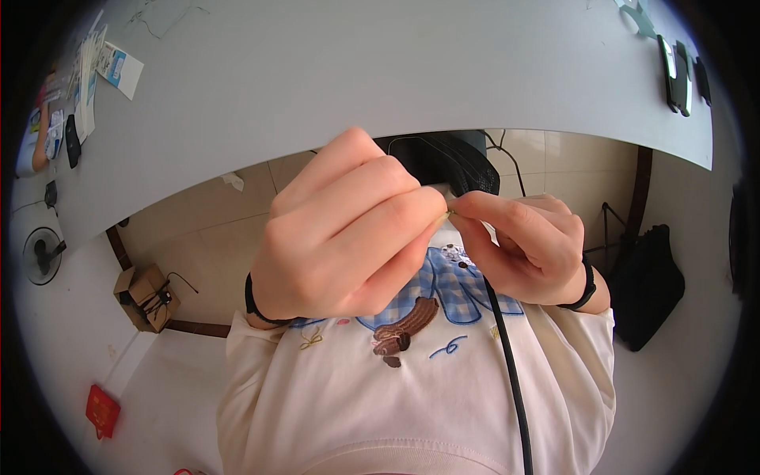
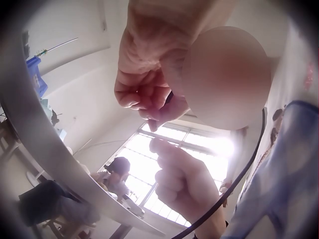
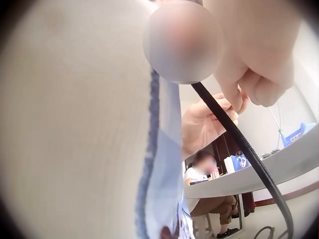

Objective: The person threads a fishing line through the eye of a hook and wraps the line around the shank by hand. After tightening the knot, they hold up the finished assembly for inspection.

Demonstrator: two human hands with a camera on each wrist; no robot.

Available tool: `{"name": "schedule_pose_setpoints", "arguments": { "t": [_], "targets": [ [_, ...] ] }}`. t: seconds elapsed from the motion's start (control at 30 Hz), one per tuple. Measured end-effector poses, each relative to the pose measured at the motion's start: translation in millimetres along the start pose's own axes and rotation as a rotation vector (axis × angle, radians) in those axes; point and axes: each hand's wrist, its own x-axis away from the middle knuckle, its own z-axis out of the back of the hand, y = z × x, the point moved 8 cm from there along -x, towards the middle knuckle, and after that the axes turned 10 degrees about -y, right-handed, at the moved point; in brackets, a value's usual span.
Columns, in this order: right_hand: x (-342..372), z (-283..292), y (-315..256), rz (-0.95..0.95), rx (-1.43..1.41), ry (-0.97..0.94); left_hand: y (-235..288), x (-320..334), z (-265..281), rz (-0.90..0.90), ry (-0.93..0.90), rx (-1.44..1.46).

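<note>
In the head view, my left hand (image 1: 348,229) and right hand (image 1: 530,245) meet fingertip to fingertip in front of the chest, below the table's near edge. A tiny yellowish-green piece (image 1: 450,213) shows between them; thumb and forefinger of each hand pinch it. Its kind I cannot tell, since the fingers hide most of it. The left fingers are curled in, knuckles toward the head camera. In the left wrist view the left hand (image 2: 149,74) hangs above the right hand (image 2: 184,179). From the right wrist, the right hand (image 3: 264,69) overlaps the left hand (image 3: 204,124).
A black cord (image 1: 507,356) runs down over the shirt. Beyond the hands lies the grey table (image 1: 396,71), with papers (image 1: 91,79) at its left and dark phone-like devices (image 1: 677,75) at its right. Below its edge sits a black mesh bag (image 1: 451,162). Another person (image 3: 199,172) sits farther off.
</note>
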Motion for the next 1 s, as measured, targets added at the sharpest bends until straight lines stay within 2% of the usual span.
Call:
{"name": "schedule_pose_setpoints", "arguments": {
  "t": [0.07, 0.1, 0.17, 0.27, 0.4, 0.47, 0.73, 1.0],
  "targets": [
    [-4, -3, 15, -0.234, -0.212, -0.126, 1, 1, 1, -0.012, 0.021, 0.015],
    [-6, 0, 14, -0.235, -0.21, -0.126, 3, 1, 1, -0.026, 0.004, 0.003],
    [-6, -3, 24, -0.353, -0.318, -0.18, 7, 1, 0, -0.041, -0.011, -0.005],
    [-6, -5, 29, -0.392, -0.42, -0.189, 10, 1, -1, -0.024, -0.01, -0.009],
    [-9, -6, 32, -0.416, -0.469, -0.251, 12, 3, -2, -0.046, -0.049, -0.005],
    [-13, -5, 29, -0.342, -0.462, -0.273, 13, 3, -2, -0.049, -0.071, -0.003],
    [-21, 0, 26, -0.337, -0.444, -0.29, 20, 3, -5, -0.091, -0.135, -0.088],
    [-25, 2, 27, -0.367, -0.428, -0.348, 23, 5, -8, -0.143, -0.099, -0.15]
  ]
}}
